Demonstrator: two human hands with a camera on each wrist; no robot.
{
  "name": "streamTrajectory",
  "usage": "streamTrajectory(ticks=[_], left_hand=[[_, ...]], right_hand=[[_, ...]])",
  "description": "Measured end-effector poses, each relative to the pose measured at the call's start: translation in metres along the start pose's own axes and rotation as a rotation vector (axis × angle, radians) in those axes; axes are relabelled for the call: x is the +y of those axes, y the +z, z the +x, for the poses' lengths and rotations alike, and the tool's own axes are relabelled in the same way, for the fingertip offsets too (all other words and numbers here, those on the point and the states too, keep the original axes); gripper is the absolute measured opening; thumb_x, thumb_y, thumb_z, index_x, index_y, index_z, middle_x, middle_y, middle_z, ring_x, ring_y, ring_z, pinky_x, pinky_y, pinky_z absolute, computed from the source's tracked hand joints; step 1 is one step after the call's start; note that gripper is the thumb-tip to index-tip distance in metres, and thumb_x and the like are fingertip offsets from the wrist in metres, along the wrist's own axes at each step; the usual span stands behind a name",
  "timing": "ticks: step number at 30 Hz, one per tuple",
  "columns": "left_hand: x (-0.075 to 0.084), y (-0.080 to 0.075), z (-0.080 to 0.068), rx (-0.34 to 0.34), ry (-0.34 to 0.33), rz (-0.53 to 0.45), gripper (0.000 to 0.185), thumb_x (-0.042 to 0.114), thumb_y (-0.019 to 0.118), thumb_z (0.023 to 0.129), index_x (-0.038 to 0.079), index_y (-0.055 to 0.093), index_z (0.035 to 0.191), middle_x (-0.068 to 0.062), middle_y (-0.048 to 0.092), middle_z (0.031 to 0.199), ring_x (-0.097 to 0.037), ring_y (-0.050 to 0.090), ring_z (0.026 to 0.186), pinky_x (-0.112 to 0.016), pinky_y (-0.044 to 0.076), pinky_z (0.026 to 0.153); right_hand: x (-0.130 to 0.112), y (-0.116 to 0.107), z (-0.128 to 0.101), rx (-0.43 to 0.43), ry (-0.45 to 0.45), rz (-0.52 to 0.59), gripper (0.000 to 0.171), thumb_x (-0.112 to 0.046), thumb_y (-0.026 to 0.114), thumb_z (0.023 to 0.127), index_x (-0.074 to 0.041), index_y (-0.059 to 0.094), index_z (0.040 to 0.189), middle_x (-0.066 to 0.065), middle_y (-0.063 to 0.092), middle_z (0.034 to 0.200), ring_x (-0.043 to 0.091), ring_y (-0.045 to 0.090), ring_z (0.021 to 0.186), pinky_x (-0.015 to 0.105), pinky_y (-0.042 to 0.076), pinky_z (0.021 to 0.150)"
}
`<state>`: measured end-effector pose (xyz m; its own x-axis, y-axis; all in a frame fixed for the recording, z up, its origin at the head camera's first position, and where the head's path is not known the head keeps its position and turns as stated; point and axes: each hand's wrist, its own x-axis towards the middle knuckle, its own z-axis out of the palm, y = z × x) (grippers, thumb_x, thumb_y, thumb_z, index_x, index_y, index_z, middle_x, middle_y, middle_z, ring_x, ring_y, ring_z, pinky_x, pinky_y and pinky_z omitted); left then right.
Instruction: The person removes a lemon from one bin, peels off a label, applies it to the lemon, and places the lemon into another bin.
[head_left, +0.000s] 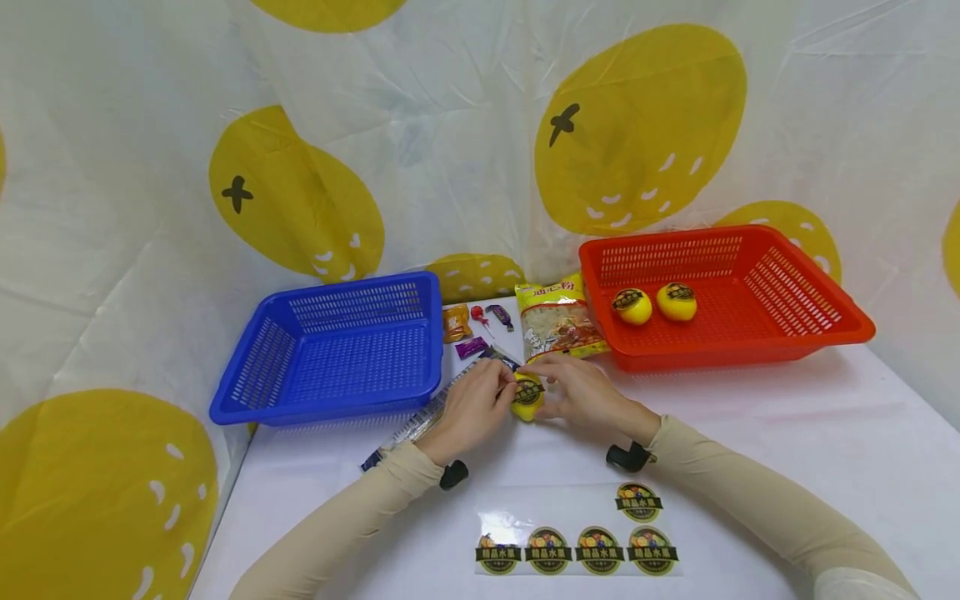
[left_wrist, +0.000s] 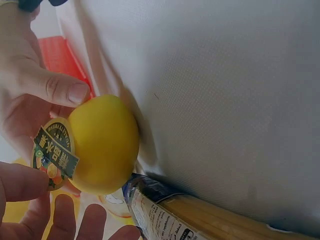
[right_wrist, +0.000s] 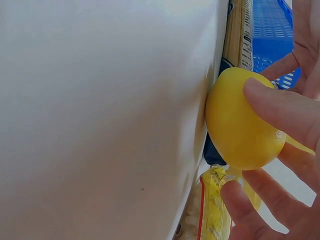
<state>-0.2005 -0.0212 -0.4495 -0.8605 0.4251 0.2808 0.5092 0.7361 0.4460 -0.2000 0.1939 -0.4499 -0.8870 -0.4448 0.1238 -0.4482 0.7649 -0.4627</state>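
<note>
Yellow fruit (head_left: 527, 402) sits on worktop (head_left: 787, 433) centre-front, btwn both hands, just in front of noodle pkt (head_left: 558, 321). Right hand (head_left: 581, 392) curled round it, thumb and fingers steadying. Left hand (head_left: 474, 402) pinching round sticker (left_wrist: 52, 152) against fruit's side; one edge looks unstuck. Risk: smooth round skin, so fruit may roll under the push and the sticker crease or go on skewed. Two labelled fruits lie in red basket (head_left: 832, 321); blue basket (head_left: 247, 392) to left.
</note>
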Motion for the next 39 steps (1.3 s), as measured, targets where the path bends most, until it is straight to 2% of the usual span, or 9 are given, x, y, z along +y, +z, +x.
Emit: streamTrajectory(ticks=[5,14,23,29,33,39], left_hand=[[0.001,0.003,0.002,0.025,0.035,0.043,0.006,0.022,0.063,0.101,0.016,0.066,0.1,0.003,0.065,0.094,-0.01,0.058,0.077,-0.023,0.044,0.064],[0.003,0.008,0.005,0.063,0.034,0.077,0.005,0.019,0.066,0.099,0.015,0.068,0.098,0.001,0.067,0.093,-0.013,0.063,0.077,-0.027,0.049,0.064],[0.001,0.011,0.008,0.107,0.04,0.086,0.006,0.018,0.068,0.097,0.014,0.072,0.098,0.001,0.071,0.094,-0.015,0.067,0.077,-0.028,0.051,0.063],[0.0,0.012,0.009,0.111,0.023,0.035,0.009,0.018,0.069,0.097,0.014,0.071,0.105,0.0,0.077,0.094,-0.015,0.071,0.079,-0.029,0.052,0.064],[0.0,0.013,0.009,0.118,0.021,-0.006,0.013,0.017,0.069,0.097,0.013,0.069,0.11,-0.002,0.079,0.097,-0.016,0.073,0.082,-0.03,0.054,0.066],[-0.002,0.015,0.007,0.123,0.062,0.022,0.011,0.018,0.07,0.096,0.015,0.078,0.103,0.0,0.08,0.096,-0.015,0.074,0.083,-0.031,0.056,0.071]], right_hand=[[0.0,0.0,0.0,0.009,-0.011,0.017,0.072,-0.033,0.092,0.076,-0.028,0.063,0.142,-0.001,0.066,0.133,0.017,0.064,0.098,0.037,0.051,0.08],[-0.001,0.002,-0.002,0.032,-0.044,0.008,0.074,-0.031,0.092,0.076,-0.029,0.062,0.143,0.004,0.064,0.137,0.025,0.064,0.119,0.051,0.054,0.096],[0.001,0.003,-0.002,0.031,-0.049,0.018,0.073,-0.03,0.09,0.078,-0.029,0.06,0.144,0.004,0.064,0.138,0.021,0.066,0.107,0.046,0.054,0.089],[0.001,0.003,-0.002,0.009,-0.023,0.032,0.075,-0.029,0.091,0.077,-0.027,0.06,0.145,0.006,0.062,0.14,0.02,0.064,0.106,0.047,0.053,0.091],[0.003,0.003,-0.001,0.006,-0.015,0.039,0.074,-0.029,0.092,0.076,-0.025,0.061,0.144,0.005,0.063,0.138,0.019,0.064,0.101,0.043,0.053,0.086],[0.005,0.003,0.0,-0.006,-0.013,0.055,0.073,-0.029,0.091,0.076,-0.027,0.061,0.143,0.002,0.064,0.137,0.018,0.063,0.097,0.036,0.05,0.082]])
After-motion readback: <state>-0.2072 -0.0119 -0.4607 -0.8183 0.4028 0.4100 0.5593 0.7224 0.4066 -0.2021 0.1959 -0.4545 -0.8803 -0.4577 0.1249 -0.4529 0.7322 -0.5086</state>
